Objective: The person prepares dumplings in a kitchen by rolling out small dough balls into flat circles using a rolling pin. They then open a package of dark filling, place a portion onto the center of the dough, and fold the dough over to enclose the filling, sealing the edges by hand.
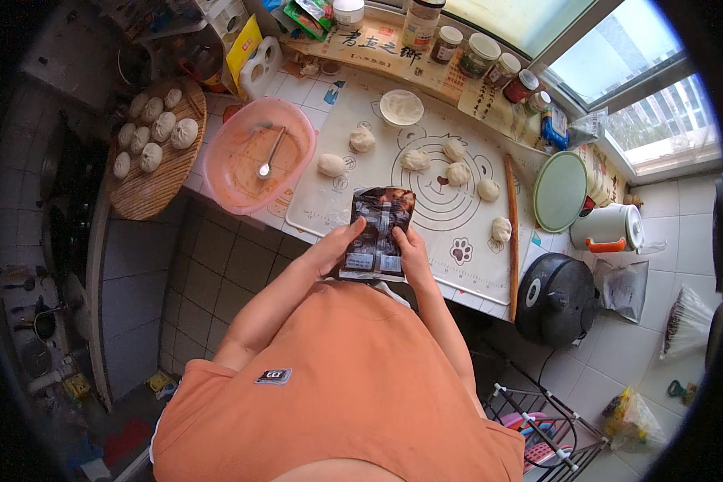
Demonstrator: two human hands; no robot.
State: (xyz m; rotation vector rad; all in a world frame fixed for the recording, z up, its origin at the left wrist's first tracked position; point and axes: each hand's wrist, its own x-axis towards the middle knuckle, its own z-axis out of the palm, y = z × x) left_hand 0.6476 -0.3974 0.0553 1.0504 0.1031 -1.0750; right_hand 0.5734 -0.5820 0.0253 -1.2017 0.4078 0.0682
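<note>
Between my two hands I hold a dark printed food packet (376, 232) over the near edge of the baking mat (319, 211). My left hand (337, 244) grips its left side, thumb on top. On its right side, my right hand (413, 250) presses a thumb near the middle seam. Small print covers the packet's lower part. Beyond it, several dough pieces lie on the mat, among them a dough lump (416, 159) and another dough lump (362, 139). A white bowl (402, 108) sits at the mat's far side. A wooden rolling pin (511, 241) lies along the right edge.
Left of the mat stands a pink plastic basin (217, 187) with a metal spoon (271, 153) inside. Several pleated buns (164, 125) rest on a woven tray (150, 196). At right are a green round lid (560, 191), a white pot (605, 228) and a black appliance (557, 298). Jars (481, 55) line the windowsill.
</note>
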